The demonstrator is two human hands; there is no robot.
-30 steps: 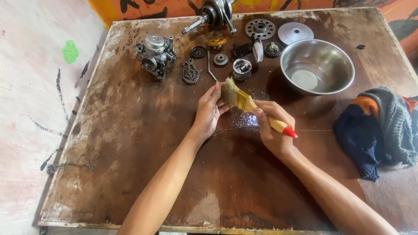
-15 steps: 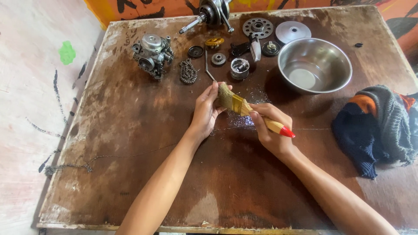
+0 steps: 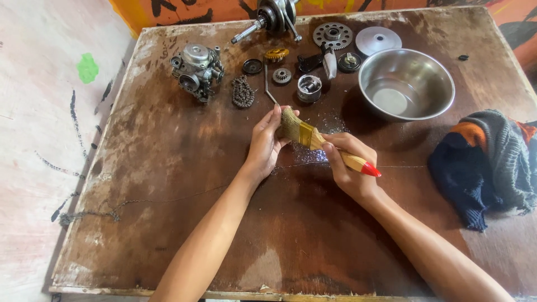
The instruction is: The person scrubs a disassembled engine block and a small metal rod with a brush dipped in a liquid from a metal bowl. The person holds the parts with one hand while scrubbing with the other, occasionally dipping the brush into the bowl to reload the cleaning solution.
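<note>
My right hand [image 3: 349,165] grips the wooden handle of a paintbrush [image 3: 316,140] with a red tip. Its bristles press against something small pinched in the fingers of my left hand [image 3: 265,142]; the brush hides that thing, so I cannot tell what it is. Both hands hover over the middle of a worn brown wooden table [image 3: 184,184], just above a wet shiny patch.
Along the far edge lie a carburettor [image 3: 197,64], a coiled chain [image 3: 243,91], a piston [image 3: 309,88], gears [image 3: 333,34], a crankshaft [image 3: 271,17], a metal disc [image 3: 378,40] and a steel bowl [image 3: 406,84]. A dark knitted cloth [image 3: 486,162] lies at the right.
The brush bristles have slid down closer against my left fingers, a small stroke. My hands otherwise stay in place.
</note>
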